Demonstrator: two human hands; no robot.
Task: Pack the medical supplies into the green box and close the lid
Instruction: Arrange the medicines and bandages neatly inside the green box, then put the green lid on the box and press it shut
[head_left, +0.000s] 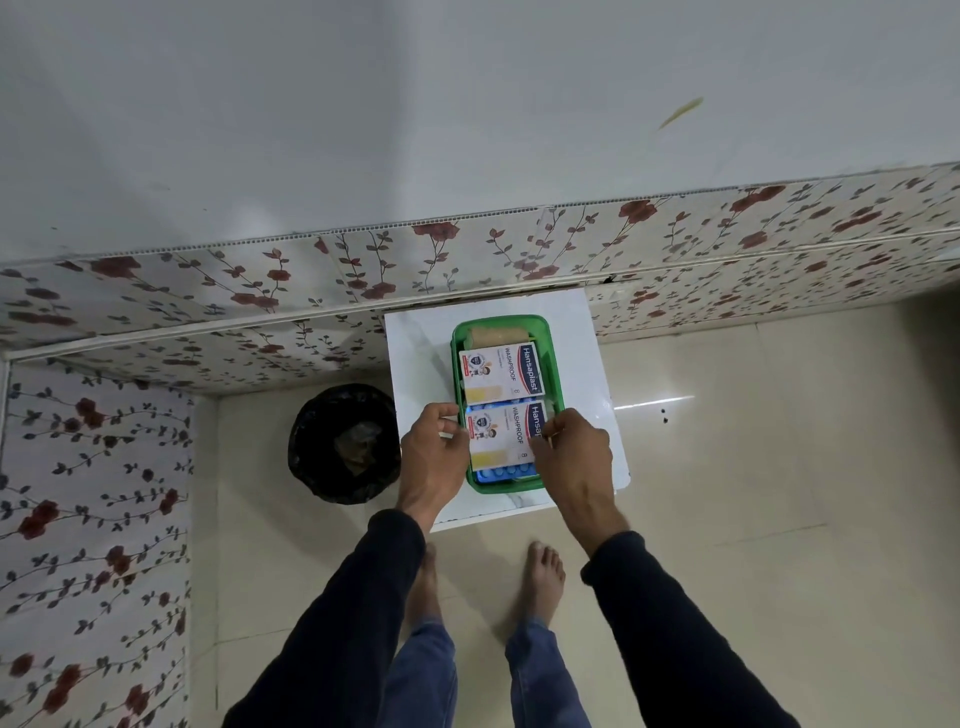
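Observation:
The green box (550, 332) stands without a lid on a small white table (415, 343). Inside it, a tan bandage roll (501, 335) lies at the far end. Two white Hansaplast plaster packs lie flat on top, one farther (501, 375) and one nearer (501, 434). A blue blister strip (506, 473) shows beneath the nearer pack. My left hand (434, 457) pinches the nearer pack's left edge by the box wall. My right hand (571, 454) grips the same pack's right edge. No lid is in view.
A black bin (343, 441) lined with a dark bag stands on the floor just left of the table. Floral wall panels run behind and to the left. My bare feet (543, 582) stand on beige tiles in front of the table.

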